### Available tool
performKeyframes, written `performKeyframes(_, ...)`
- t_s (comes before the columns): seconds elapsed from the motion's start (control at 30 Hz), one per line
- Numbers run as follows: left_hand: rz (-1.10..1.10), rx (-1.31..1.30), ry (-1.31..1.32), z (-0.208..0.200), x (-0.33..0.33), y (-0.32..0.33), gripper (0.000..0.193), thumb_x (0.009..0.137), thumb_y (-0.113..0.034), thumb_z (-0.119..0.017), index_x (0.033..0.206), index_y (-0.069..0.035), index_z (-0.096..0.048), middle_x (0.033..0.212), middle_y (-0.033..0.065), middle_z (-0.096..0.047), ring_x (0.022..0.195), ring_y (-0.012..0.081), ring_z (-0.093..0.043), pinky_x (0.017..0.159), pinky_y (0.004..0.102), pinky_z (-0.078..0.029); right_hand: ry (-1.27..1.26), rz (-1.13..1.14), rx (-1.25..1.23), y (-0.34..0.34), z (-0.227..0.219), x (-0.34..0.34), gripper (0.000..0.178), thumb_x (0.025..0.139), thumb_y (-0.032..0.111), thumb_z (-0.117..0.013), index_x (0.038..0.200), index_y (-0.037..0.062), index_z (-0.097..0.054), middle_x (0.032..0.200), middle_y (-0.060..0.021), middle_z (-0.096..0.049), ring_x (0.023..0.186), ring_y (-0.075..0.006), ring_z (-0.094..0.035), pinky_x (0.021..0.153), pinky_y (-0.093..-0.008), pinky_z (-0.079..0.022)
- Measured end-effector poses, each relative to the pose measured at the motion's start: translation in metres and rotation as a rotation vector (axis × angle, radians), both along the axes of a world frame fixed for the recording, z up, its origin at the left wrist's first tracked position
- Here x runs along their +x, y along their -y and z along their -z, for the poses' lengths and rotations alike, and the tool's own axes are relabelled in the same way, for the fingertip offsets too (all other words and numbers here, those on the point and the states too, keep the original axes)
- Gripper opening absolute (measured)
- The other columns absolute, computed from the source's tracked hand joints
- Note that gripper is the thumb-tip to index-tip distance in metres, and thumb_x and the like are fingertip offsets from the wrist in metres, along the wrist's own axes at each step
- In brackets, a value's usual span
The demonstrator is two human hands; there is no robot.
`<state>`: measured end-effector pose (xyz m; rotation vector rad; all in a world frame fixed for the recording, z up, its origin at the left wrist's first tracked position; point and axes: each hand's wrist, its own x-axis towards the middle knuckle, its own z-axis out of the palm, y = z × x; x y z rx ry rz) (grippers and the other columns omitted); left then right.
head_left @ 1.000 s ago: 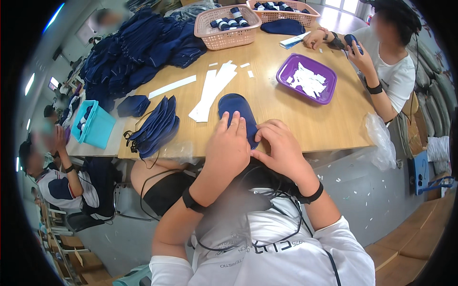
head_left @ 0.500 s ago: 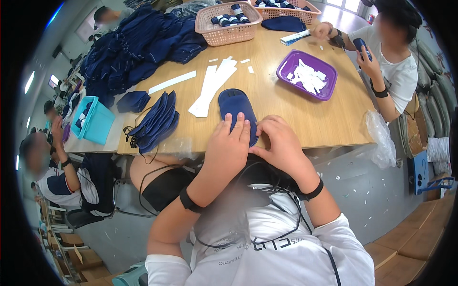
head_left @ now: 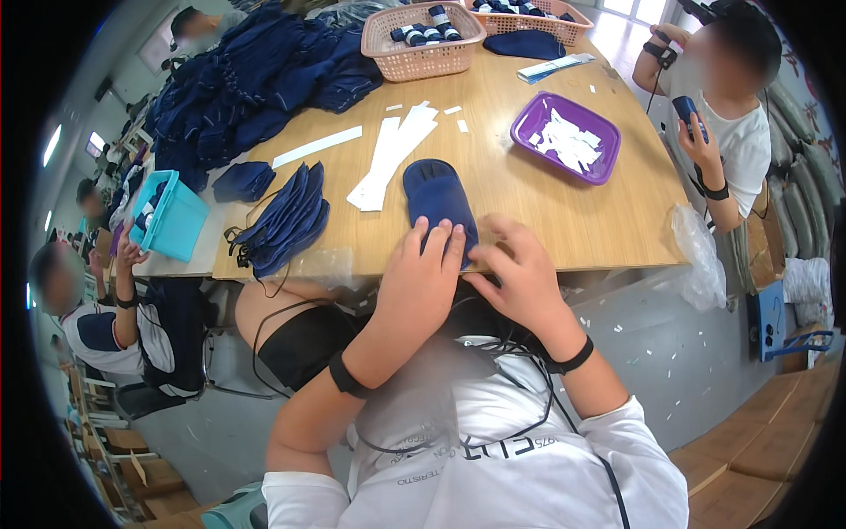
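Head view is showing both hands working at the near edge of a wooden table [head_left: 564, 220], where a navy blue eye mask [head_left: 438, 198] is lying flat with its long side running away from the person. The left hand [head_left: 421, 284] is resting palm down with its fingers spread flat and pressing on the near end of the mask, gripping nothing. The right hand [head_left: 522, 278] is sitting just beside it, fingers curled loosely at the mask's near right corner and touching the edge; whether it is pinching the fabric I cannot tell. White paper strips [head_left: 388, 159] are lying just left of the mask, and a fanned stack of navy masks [head_left: 286, 220] is sitting farther left. A purple tray [head_left: 529, 115] holding white slips is standing to the right, well apart from the hands.
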<state>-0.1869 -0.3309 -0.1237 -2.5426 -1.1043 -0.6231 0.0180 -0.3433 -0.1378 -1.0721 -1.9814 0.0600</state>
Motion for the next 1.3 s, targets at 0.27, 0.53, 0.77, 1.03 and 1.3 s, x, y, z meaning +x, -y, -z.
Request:
performKeyframes(0.27,0.107,-0.160,0.035,-0.014,-0.017,0.008,0.045,0.083,-0.011,-0.077,0.127,-0.005,-0.074,0.113,0.0071,-0.065,0.098,0.0273,-0.064,0.079,0.0417,-0.055,0.027,-0.108,0.103,0.000,0.009,0.006,0.036,0.072,0.010,-0.089,0.103,0.0072,-0.072,0.111,-0.0089,-0.073,0.102,-0.0322,-0.071,0.086,-0.0440,-0.059)
performKeyframes(0.53,0.172,-0.278,0.273,-0.022,-0.022,-0.010,0.016,0.090,-0.007,-0.075,0.106,-0.007,-0.073,0.099,0.0091,-0.067,0.087,0.0345,-0.065,0.079,0.0449,-0.055,0.012,-0.056,-0.053,-0.008,-0.006,-0.006,0.014,0.085,0.015,-0.080,0.095,0.0074,-0.074,0.104,-0.0063,-0.066,0.101,-0.0301,-0.063,0.093,-0.0439,-0.050)
performKeyframes(0.77,-0.012,-0.224,0.432,-0.024,-0.005,-0.009,0.018,0.093,-0.006,-0.072,0.111,-0.005,-0.071,0.103,0.0118,-0.067,0.092,0.0367,-0.069,0.076,0.0444,-0.057,0.104,-0.021,-0.197,-0.037,-0.010,-0.010,0.018,0.095,0.022,-0.072,0.087,0.0073,-0.080,0.095,-0.0072,-0.058,0.097,-0.0285,-0.057,0.097,-0.0459,-0.038)
performKeyframes(1.03,0.036,-0.122,0.268,-0.009,-0.011,-0.007,0.030,0.089,-0.011,-0.079,0.115,-0.002,-0.068,0.112,0.0138,-0.067,0.099,0.0358,-0.069,0.082,0.0457,-0.058,0.122,0.202,-0.459,-0.057,-0.015,-0.024,0.021,0.092,0.028,-0.075,0.087,0.0091,-0.081,0.097,-0.0089,-0.070,0.099,-0.0323,-0.066,0.098,-0.0457,-0.039)
performKeyframes(1.3,0.211,-0.209,0.332,-0.004,-0.030,-0.016,0.024,0.086,-0.013,-0.080,0.106,-0.003,-0.071,0.103,0.0138,-0.067,0.098,0.0371,-0.067,0.083,0.0468,-0.055,-0.144,-0.151,-0.066,-0.013,-0.007,-0.011,0.030,0.082,0.010,-0.085,0.108,0.0042,-0.072,0.105,-0.0147,-0.069,0.102,-0.0366,-0.068,0.089,-0.0460,-0.056)
